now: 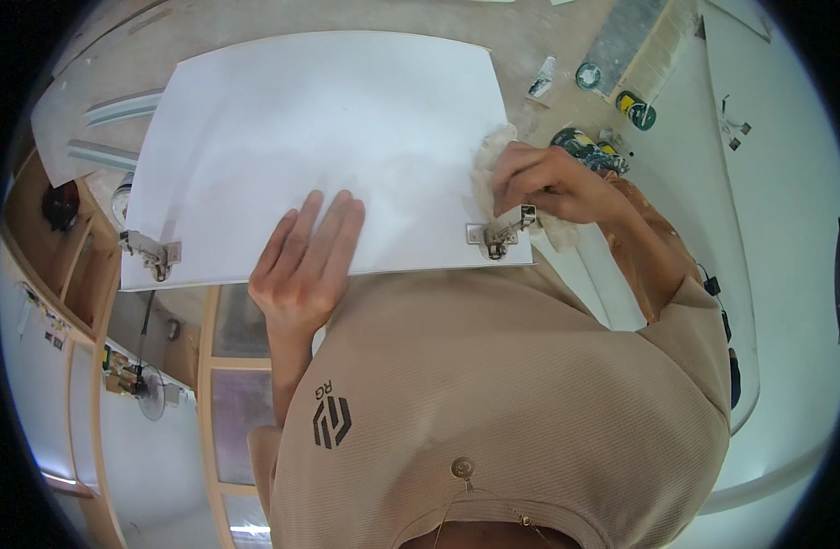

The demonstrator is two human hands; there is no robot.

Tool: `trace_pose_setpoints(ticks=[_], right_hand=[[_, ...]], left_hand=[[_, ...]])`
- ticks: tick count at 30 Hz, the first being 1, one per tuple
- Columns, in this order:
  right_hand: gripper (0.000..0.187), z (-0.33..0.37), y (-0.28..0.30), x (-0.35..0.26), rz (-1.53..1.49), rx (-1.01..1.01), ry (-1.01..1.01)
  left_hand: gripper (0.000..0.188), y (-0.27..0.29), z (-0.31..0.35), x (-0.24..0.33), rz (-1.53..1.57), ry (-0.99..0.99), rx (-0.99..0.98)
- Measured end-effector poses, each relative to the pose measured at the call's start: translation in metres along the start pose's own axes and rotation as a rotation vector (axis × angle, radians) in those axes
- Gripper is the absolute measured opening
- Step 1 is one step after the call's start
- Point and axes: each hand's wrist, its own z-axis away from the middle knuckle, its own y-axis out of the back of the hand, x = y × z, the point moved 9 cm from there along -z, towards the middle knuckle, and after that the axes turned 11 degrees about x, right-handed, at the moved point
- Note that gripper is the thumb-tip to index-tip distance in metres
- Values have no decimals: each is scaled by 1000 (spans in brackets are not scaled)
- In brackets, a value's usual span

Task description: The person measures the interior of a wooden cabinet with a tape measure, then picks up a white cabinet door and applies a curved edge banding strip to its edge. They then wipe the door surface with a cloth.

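A white board [328, 110], like a cabinet door, lies in front of me with its near edge against my body. Two metal cabinet hinges sit along that edge: the left hinge [156, 254] by the near left corner, the right hinge [498, 236] by the near right corner. My left hand [305, 261] rests flat on the board near the middle of the near edge, fingers stretched out, holding nothing. At the right edge, my right hand [546, 180] is closed on a crumpled whitish cloth [486, 172], just beyond the right hinge. Part of the cloth hangs below the hand.
Green and yellow cans [636, 110] stand beyond the right edge, near a small white tube [541, 78]. Pale strips [122, 108] stick out past the board's left side. Wooden cabinet framing [205, 366] runs down the left, with a tool with a round disc [151, 393] beside it.
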Motion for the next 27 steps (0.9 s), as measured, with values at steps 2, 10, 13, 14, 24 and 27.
trace_pose_setpoints(ticks=[2,10,13,14,24,27], right_hand=[[8,-22,-10,-4,-37,-50,18],[11,-87,-12,18,210,-144,117],[13,-93,16,26,259,48,58],[13,-92,26,33,207,100,-42],[20,-87,-57,-17,242,-86,217],[15,-113,-82,-41,225,-63,432]], left_hand=[[26,1,1,-1,17,13,-3],[16,0,25,-13,30,108,69],[42,33,53,-20,-2,198,596],[61,39,69,-30,102,361,722],[71,-78,122,-72,1691,1445,1139],[66,-70,113,-75,1675,1448,1240]])
